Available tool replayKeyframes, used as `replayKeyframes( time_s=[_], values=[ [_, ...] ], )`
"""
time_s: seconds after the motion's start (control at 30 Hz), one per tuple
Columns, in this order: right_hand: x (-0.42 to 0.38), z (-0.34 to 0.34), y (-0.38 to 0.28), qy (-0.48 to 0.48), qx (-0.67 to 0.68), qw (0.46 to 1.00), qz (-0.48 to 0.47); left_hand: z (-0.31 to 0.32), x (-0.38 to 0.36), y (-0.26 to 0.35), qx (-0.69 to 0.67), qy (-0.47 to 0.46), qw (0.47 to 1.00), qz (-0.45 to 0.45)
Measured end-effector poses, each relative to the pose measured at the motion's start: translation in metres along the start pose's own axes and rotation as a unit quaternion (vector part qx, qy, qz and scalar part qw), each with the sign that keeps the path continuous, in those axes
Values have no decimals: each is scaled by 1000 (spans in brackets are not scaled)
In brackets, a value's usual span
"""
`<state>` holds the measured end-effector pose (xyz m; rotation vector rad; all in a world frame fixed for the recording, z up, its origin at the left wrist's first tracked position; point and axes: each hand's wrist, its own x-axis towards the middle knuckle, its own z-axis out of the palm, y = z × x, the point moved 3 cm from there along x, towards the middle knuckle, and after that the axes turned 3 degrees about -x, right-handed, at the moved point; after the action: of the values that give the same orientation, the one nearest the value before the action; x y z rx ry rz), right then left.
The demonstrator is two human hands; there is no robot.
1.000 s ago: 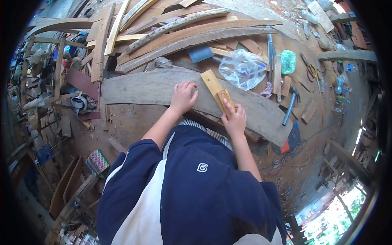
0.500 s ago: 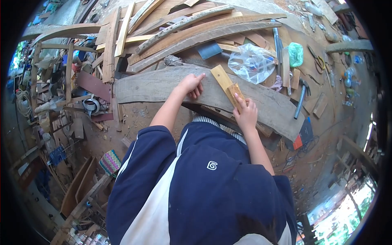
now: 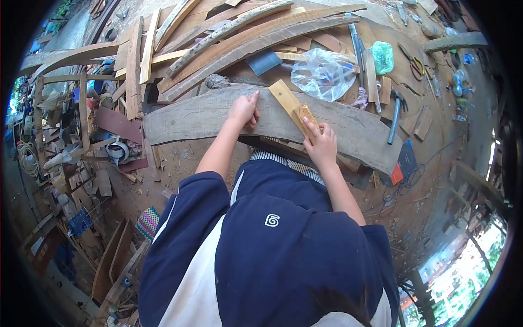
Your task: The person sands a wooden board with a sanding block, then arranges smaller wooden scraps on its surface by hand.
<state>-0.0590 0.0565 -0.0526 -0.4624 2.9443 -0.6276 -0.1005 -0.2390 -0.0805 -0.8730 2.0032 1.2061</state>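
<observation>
A broad, grey, gently curved plank lies across in front of me. My left hand rests at its near side, fingers curled and thumb pressed along the top; whatever is in it, if anything, is hidden. Further right, my right hand holds a pale flat wooden strip with a hole near its far end. A short, darker wooden block sits on the strip, under my right fingers. The strip lies slantwise over the plank.
Beyond the plank are stacked boards, a clear plastic bag and a green bag. To the right lie a hammer and scissors. A roll of tape and wood scraps clutter the left.
The whole view has shifted, so the surroundings appear slightly further left. Both hands, the strip and the plank keep nearly the same places relative to one another.
</observation>
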Motion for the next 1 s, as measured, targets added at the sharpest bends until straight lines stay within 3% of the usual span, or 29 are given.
replayKeyframes(
  time_s=[0.03,0.1,0.13,0.2,0.23,0.3,0.33,0.37,0.43,0.5,0.57,0.7,1.0],
  values=[
    [-1,-2,2,-9,0,1000,-10,4,0,-2,1,-2,1000,2],
    [-4,-5,5,-19,-3,1000,-16,9,-1,-7,116,115,981,105],
    [-6,-6,8,-22,0,1000,-12,13,4,-12,115,111,981,106],
    [-12,-10,12,-30,-1,1000,-7,13,0,-8,192,286,893,291],
    [-13,-11,13,-35,6,999,-8,15,7,-10,189,285,894,289],
    [-16,-12,14,-42,14,999,-11,12,13,3,221,356,802,426],
    [-17,-13,15,-35,14,999,-17,13,24,1,198,290,848,397],
    [-16,-14,14,-29,14,999,-22,16,24,4,197,290,849,395],
    [-9,-9,12,-35,13,999,-22,26,26,12,300,308,813,392],
    [6,-5,5,-42,10,999,-21,29,32,12,300,277,813,415],
    [27,3,-8,-33,8,998,-45,34,25,15,372,222,762,481],
    [48,7,-22,-29,-3,999,-32,33,27,20,375,175,798,439],
    [-37,-22,28,-57,-14,998,-14,28,22,25,351,169,799,457]
  ],
)
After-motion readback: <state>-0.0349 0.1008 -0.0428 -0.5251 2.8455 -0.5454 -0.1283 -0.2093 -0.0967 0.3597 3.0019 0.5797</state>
